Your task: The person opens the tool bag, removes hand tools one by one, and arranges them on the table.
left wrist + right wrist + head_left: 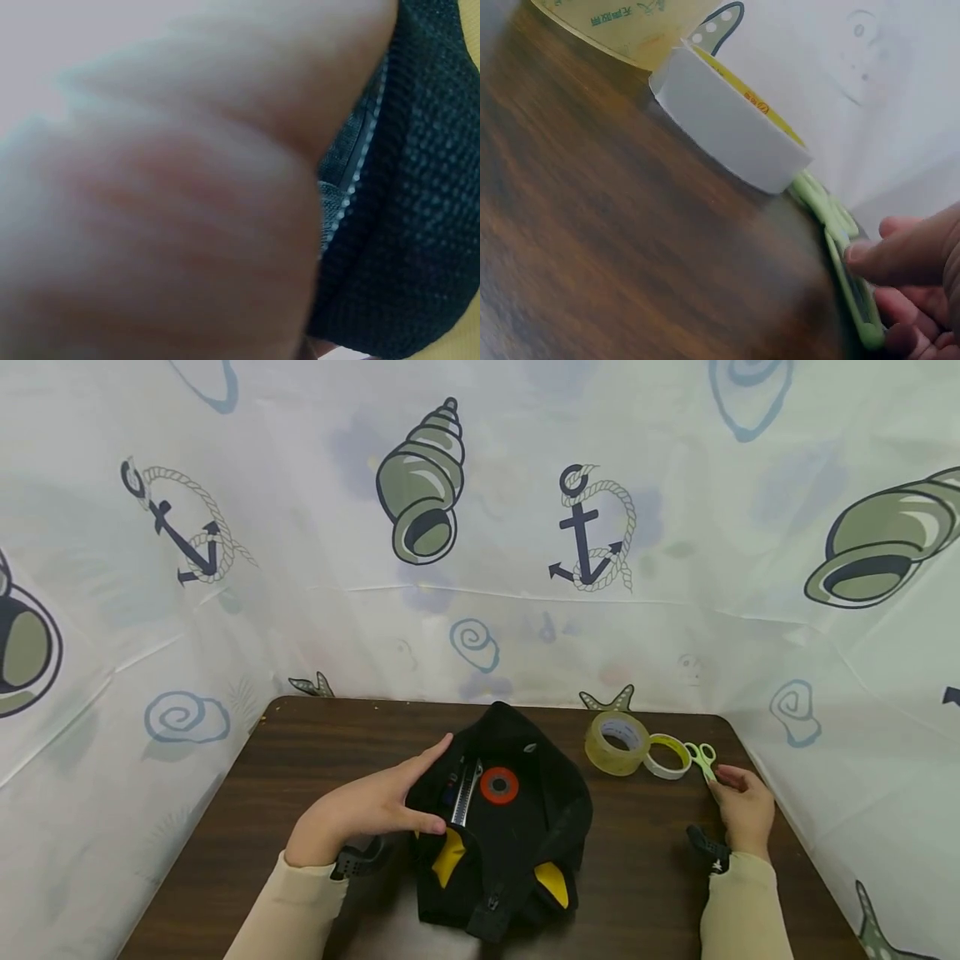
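A black bag (517, 852) with yellow patches stands on the table, its top opened out. Inside it are a box cutter (467, 793) and a red ring-shaped roll (498, 785). My left hand (375, 802) rests against the bag's left side, thumb and fingers spread along the rim; in the left wrist view the hand (165, 195) hides most of the bag's woven edge (420, 202). Far to the right, my right hand (742, 806) pinches light green scissors (703, 758) at the blade end. The scissors (829, 214) lie between thumb and fingers in the right wrist view.
A wide roll of clear tape (606, 758) and a narrower white tape roll (670, 772) lie left of the scissors, near the table's back edge. The dark wooden table (322, 752) meets a patterned cloth backdrop (510, 543) behind and at the sides.
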Available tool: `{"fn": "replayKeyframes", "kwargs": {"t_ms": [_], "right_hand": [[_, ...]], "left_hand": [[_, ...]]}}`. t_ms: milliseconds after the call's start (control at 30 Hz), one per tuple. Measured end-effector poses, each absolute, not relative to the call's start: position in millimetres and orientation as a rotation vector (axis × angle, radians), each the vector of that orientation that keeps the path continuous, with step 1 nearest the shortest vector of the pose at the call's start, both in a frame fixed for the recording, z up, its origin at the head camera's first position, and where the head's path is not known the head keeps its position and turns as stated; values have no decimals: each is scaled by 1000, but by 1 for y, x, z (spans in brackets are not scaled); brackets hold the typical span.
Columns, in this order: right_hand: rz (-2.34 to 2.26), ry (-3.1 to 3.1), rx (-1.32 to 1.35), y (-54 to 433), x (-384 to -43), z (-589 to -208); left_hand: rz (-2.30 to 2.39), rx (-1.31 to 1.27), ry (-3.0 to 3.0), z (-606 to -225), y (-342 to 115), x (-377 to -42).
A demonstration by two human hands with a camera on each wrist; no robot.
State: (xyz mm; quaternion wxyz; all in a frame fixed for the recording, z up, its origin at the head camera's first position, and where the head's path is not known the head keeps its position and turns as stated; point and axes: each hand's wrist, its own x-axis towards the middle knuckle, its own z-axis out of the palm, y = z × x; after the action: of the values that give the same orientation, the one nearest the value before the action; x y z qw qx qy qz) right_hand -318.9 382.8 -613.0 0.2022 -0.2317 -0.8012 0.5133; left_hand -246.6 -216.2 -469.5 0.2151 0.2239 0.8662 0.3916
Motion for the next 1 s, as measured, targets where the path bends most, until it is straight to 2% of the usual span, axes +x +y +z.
{"fn": "replayKeyframes", "kwargs": {"t_ms": [200,567,800,1000], "right_hand": [[1616,-2082,-728,377,-318,-604],[1958,-1613,-611,364,-319,-576],[2060,-1524,-373,349,-312,-534],[2077,-1625,-146,313,-293,-486]], "left_hand": [[1082,619,2412,-470,-215,-247],[1078,623,2417,-469,-217,-246],[1041,586,2454,-469,-217,-246],[1050,584,2456,-469,-216,-245]]}}
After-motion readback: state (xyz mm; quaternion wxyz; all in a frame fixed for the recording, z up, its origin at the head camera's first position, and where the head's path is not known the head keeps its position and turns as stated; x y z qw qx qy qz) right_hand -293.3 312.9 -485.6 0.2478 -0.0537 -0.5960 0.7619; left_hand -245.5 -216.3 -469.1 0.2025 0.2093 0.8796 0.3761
